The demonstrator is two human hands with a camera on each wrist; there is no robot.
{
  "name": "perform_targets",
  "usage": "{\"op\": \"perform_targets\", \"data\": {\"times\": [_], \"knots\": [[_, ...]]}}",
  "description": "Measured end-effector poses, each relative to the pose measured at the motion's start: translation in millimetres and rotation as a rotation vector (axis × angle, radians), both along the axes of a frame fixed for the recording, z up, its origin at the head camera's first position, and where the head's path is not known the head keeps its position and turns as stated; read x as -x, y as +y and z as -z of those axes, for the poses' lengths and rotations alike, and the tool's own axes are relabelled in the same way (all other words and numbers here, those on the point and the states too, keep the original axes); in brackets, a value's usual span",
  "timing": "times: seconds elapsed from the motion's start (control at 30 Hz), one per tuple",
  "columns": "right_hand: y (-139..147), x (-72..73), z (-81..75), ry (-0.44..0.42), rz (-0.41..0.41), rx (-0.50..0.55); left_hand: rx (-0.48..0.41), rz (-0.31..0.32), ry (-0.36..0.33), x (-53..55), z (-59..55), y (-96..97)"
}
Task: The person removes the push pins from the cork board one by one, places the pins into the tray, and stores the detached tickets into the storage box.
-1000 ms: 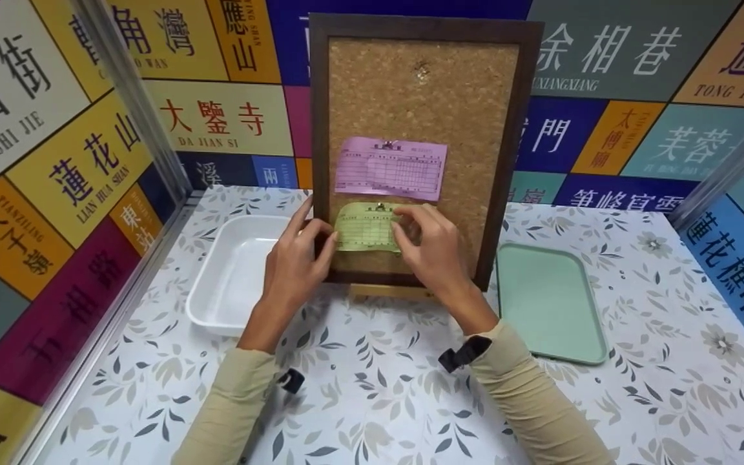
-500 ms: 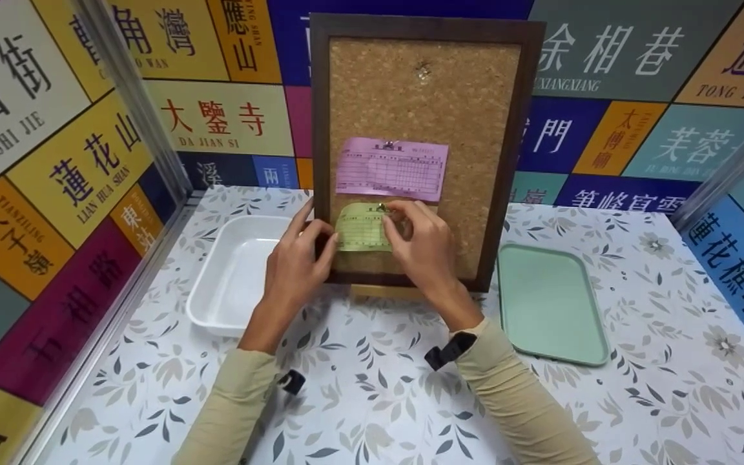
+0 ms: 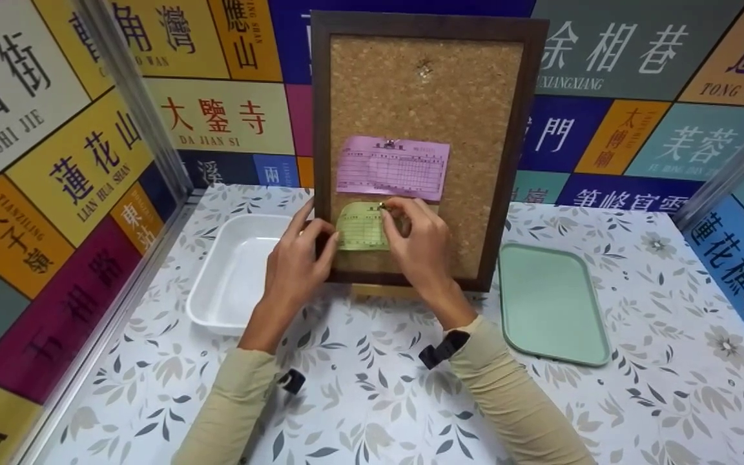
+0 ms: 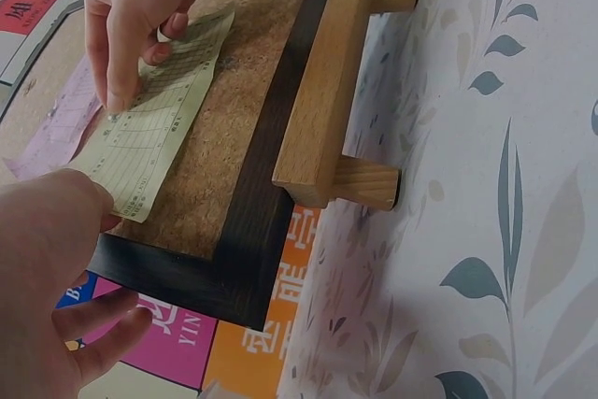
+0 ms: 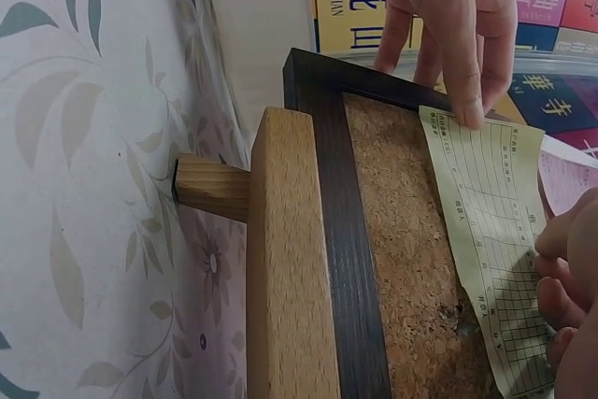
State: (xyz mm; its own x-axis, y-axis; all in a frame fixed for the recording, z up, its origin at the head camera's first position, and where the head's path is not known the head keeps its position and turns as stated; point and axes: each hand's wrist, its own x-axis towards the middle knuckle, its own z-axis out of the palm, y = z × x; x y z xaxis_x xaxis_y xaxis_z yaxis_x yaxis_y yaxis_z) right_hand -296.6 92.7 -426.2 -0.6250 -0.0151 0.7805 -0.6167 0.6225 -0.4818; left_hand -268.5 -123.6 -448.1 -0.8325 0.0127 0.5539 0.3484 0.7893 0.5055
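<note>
A framed corkboard stands propped on a wooden stand. My left hand grips its lower left edge, thumb pressing the left end of a pale green form slip and fingers reaching past the frame. At the slip's top edge, my right hand pinches a small shiny pushpin between thumb and index finger. The right part of the slip is hidden behind that hand in the head view. Just above hangs a pink form slip with a metallic-looking pin at its top.
On the floral tablecloth, a white basin lies left of the board and a green tray right of it. Near the board's top is a small shiny patch. Sign-covered panels stand behind and at the sides.
My right hand has shifted left along the green slip, and its fingertips have come onto the pin at the top edge. The left hand has stayed put.
</note>
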Motion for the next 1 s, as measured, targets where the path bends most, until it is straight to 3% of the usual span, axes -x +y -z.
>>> {"op": "perform_targets", "data": {"times": [0.37, 1.0], "knots": [[-3.0, 1.9, 2.8, 0.042, 0.048, -0.003, 0.017, -0.006, -0.005, -0.5, -0.2, 0.3], [-4.0, 1.4, -0.3, 0.037, 0.05, -0.019, 0.013, -0.008, -0.007, -0.2, -1.9, 0.2]]}}
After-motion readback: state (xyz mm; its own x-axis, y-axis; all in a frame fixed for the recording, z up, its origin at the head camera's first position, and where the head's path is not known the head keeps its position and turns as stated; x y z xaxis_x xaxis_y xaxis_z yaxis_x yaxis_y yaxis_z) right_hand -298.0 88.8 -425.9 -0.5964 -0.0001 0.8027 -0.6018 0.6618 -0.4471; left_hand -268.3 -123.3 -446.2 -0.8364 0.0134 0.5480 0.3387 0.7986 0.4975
